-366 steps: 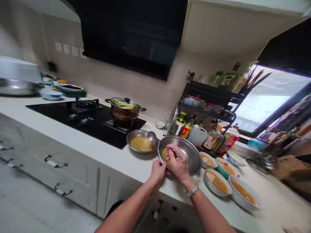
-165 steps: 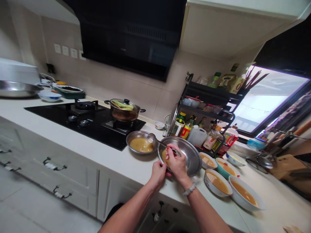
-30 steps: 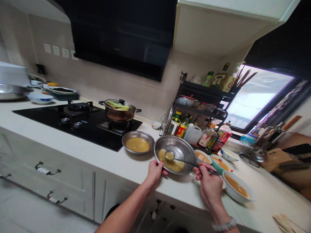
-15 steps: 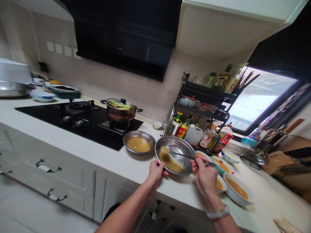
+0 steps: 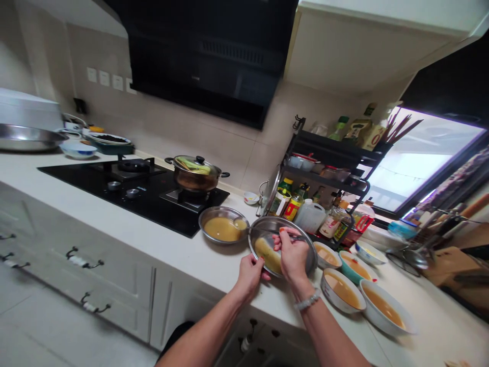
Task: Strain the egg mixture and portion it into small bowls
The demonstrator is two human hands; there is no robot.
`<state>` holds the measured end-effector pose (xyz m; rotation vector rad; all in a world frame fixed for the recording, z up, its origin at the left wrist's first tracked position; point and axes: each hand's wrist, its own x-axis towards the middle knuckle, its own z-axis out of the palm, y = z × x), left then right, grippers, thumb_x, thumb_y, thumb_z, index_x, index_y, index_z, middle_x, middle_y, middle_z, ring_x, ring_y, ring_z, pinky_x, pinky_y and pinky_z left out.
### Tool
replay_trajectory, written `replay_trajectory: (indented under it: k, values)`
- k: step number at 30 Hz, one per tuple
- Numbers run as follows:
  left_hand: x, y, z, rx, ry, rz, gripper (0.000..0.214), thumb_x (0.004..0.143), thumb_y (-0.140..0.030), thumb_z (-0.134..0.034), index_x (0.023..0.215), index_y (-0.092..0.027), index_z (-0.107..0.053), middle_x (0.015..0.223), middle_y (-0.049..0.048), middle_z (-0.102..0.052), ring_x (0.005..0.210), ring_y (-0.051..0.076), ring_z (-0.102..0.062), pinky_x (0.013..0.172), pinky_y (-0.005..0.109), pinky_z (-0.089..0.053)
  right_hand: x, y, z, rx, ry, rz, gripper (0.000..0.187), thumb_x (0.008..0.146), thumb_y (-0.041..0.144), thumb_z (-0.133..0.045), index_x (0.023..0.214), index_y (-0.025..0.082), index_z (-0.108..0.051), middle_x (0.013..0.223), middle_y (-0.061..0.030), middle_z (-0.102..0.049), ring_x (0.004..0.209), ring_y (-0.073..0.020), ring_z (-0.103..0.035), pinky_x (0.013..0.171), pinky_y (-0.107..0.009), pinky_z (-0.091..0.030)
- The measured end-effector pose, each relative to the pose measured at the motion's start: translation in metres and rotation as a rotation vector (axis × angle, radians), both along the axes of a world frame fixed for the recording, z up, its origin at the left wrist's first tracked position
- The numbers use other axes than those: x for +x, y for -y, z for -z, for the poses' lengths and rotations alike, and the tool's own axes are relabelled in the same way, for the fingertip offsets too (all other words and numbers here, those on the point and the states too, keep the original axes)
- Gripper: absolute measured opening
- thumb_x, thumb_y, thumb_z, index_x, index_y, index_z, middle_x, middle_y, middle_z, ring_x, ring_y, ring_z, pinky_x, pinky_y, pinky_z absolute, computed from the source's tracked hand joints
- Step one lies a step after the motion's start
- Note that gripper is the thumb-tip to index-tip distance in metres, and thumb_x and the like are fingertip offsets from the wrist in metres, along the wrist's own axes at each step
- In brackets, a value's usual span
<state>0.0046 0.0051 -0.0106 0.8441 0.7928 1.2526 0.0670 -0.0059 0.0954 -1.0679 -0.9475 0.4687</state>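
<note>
My left hand (image 5: 250, 276) pinches the near rim of a stainless steel bowl (image 5: 311, 259), which is tilted and has yellowish liquid pooled at its left side. A long-handled ladle (image 5: 240, 224) is gripped in my right hand (image 5: 293, 254), which is over that bowl and hides part of it. The ladle's scoop is over the right side of a second steel bowl (image 5: 218, 212). Yellow liquid (image 5: 221, 230) lies in this second bowl, on the counter beside the hob.
Bowls of orange-brown liquid stand at right, including a white bowl (image 5: 344, 305) and a green bowl (image 5: 353, 279). A lidded pot (image 5: 196, 179) sits on the hob (image 5: 160, 214). Behind is a black rack (image 5: 324, 176) with bottles. A knife block (image 5: 445, 262) stands far right.
My right hand has moved left across the tilted bowl, carrying the ladle's scoop from inside it to over the left steel bowl. My left hand keeps its hold on the rim.
</note>
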Motion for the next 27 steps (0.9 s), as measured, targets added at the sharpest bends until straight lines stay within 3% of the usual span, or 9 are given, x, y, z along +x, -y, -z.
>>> replay_trajectory:
  k: [6,12,17,20,24,27]
  values:
    - [-0.001,0.001,0.0,0.018,0.026,-0.012,0.024,0.068,-0.036,-0.065,0.062,-0.016,-0.052,0.044,-0.002,-0.055,0.036,0.01,-0.052,0.039,0.019,-0.036,-0.018,-0.006,0.015,-0.037,0.286,-0.102,0.023,0.079,0.039,-0.058,0.086,0.017,-0.061,0.058,0.0003,-0.061,0.044,-0.0127,-0.056,0.04,-0.021,-0.044]
    - [-0.003,0.002,0.0,0.089,0.056,-0.033,0.02,0.062,-0.029,-0.07,0.063,-0.014,-0.057,0.054,0.0005,-0.062,0.052,0.012,-0.057,0.048,0.02,-0.041,-0.015,0.002,0.027,0.197,0.708,-0.211,0.017,0.083,0.023,-0.053,0.087,0.02,-0.068,0.08,-0.0056,-0.067,0.072,-0.0168,-0.064,0.066,-0.028,-0.052]
    - [-0.001,0.002,-0.001,0.016,0.042,-0.007,0.027,0.067,-0.039,-0.066,0.063,-0.015,-0.053,0.046,-0.002,-0.057,0.036,0.01,-0.052,0.039,0.02,-0.037,-0.003,0.011,0.022,0.112,0.469,-0.131,0.017,0.085,0.031,-0.055,0.092,0.018,-0.065,0.07,-0.0022,-0.065,0.05,-0.0123,-0.058,0.05,-0.024,-0.05]
    - [-0.001,0.002,-0.003,-0.016,-0.002,-0.014,0.027,0.068,-0.037,-0.066,0.062,-0.016,-0.05,0.044,-0.0015,-0.056,0.033,0.01,-0.052,0.036,0.018,-0.035,0.014,0.022,0.016,0.112,0.321,-0.041,0.021,0.083,0.037,-0.059,0.09,0.017,-0.062,0.06,0.0012,-0.062,0.045,-0.012,-0.058,0.052,-0.026,-0.052]
    - [-0.003,0.003,-0.005,-0.011,0.003,-0.016,0.026,0.069,-0.036,-0.066,0.061,-0.015,-0.05,0.047,-0.0015,-0.057,0.033,0.009,-0.053,0.035,0.016,-0.034,0.045,0.045,0.013,0.091,0.285,0.092,0.027,0.08,0.043,-0.062,0.088,0.017,-0.059,0.051,0.0036,-0.059,0.043,-0.0132,-0.058,0.059,-0.032,-0.056]
    - [-0.005,0.004,-0.006,0.0,0.009,-0.007,0.027,0.068,-0.037,-0.066,0.063,-0.015,-0.051,0.046,-0.002,-0.056,0.034,0.009,-0.053,0.035,0.017,-0.035,0.067,0.062,0.019,0.032,0.332,0.149,0.031,0.078,0.047,-0.062,0.088,0.017,-0.06,0.051,0.0023,-0.058,0.045,-0.0153,-0.06,0.053,-0.03,-0.054]
